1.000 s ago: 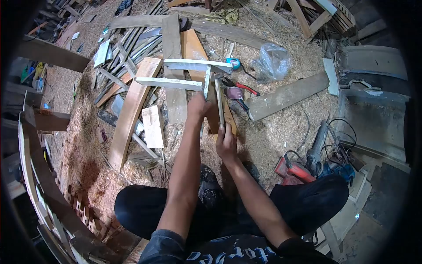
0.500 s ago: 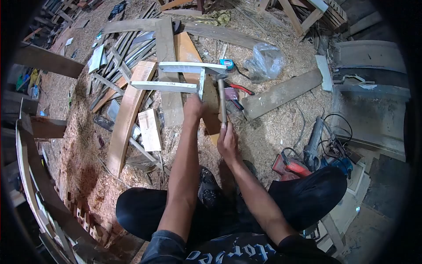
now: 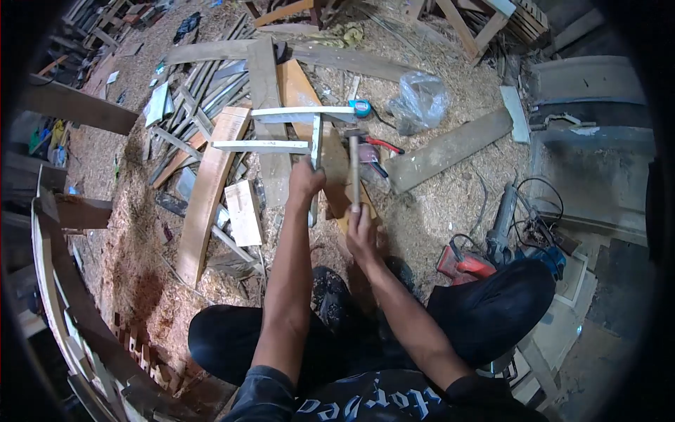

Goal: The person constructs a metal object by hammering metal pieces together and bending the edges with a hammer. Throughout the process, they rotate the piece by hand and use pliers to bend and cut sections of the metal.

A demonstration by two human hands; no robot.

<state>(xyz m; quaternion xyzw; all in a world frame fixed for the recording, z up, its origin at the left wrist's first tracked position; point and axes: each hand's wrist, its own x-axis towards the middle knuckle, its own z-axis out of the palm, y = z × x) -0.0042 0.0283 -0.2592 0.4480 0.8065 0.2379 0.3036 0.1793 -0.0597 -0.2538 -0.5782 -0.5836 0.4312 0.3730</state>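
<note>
My left hand (image 3: 306,180) is closed around the upright piece of a pale wooden frame (image 3: 316,133). Two white-edged slats, an upper one (image 3: 288,111) and a lower one (image 3: 264,146), reach left from that upright. In my right hand (image 3: 361,232) is the lower handle of a hammer (image 3: 355,165), its head up beside the frame's right side. Just right of the hammer head lie red-handled pliers (image 3: 383,145). A teal tape measure (image 3: 361,107) sits at the upper slat's right end. Under the frame is an orange-brown board (image 3: 339,199).
Sawdust and wood scraps cover the ground. A long light board (image 3: 204,204) lies left, a grey plank (image 3: 453,151) right, with a clear plastic bag (image 3: 422,98) above it. A grinder (image 3: 502,225) and a red power tool (image 3: 464,264) rest near my right knee.
The frame's upright has swung more vertical and its lower end now shows below my left hand. The slats sit slightly lower at left. The hammer head is a little lower.
</note>
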